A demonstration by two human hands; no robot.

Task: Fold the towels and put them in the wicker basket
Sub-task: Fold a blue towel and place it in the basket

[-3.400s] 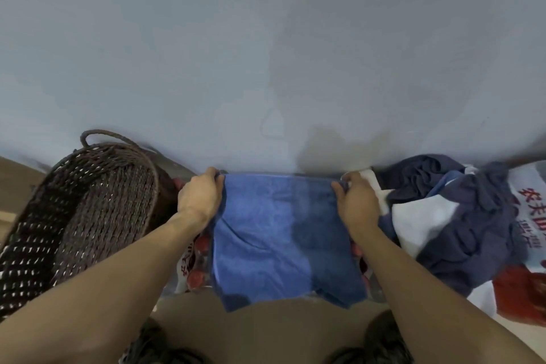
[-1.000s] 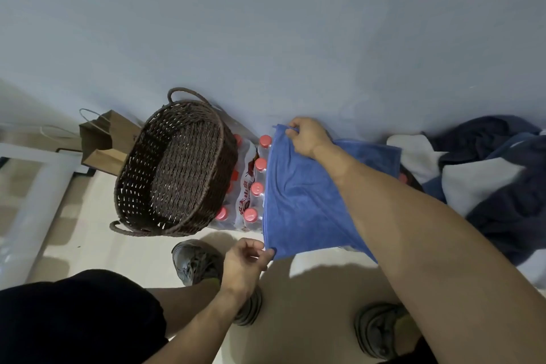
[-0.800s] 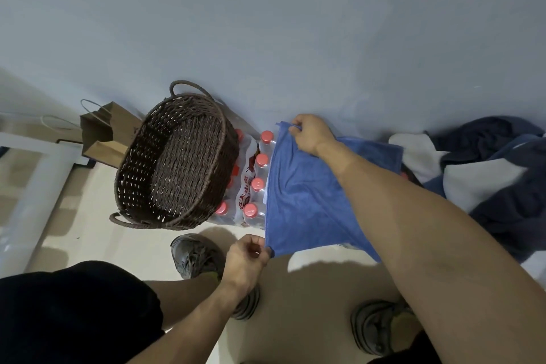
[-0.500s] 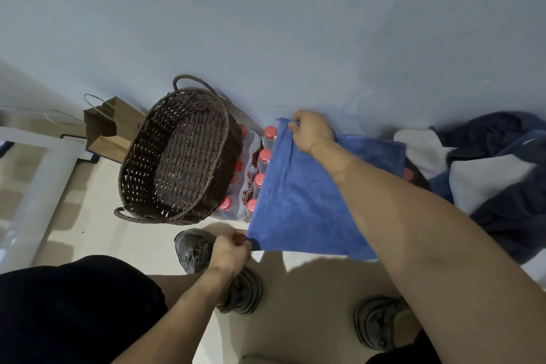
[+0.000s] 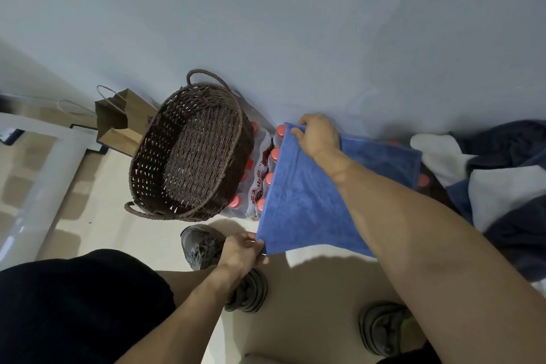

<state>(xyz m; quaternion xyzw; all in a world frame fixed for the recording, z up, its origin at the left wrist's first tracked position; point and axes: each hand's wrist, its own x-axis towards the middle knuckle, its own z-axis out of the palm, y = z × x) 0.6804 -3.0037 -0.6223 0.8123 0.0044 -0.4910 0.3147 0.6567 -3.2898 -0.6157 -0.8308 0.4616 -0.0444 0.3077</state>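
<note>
Beside the wicker basket (image 5: 189, 154), blue towel (image 5: 307, 201) lengthwise near-to-far, corners pinched by left hand (image 5: 240, 251) and right hand (image 5: 317, 134).

One blue towel (image 5: 307, 201) is stretched out by two hands, the left hand (image 5: 240, 251) and the right hand (image 5: 317, 134), one at each of two corners. One brown wicker basket (image 5: 189, 154) with two loop handles stands beside one shrink-wrapped pack of bottles (image 5: 260, 177); at least six red caps show, with more partly hidden behind the basket and the cloth. One brown paper bag (image 5: 118, 124) stands by the wall. Two grey shoes are on the floor, one (image 5: 204, 245) near the left hand and one (image 5: 384, 328) lower right. One heap of dark blue and white cloth (image 5: 499, 183) lies to the right; its pieces cannot be counted.
</note>
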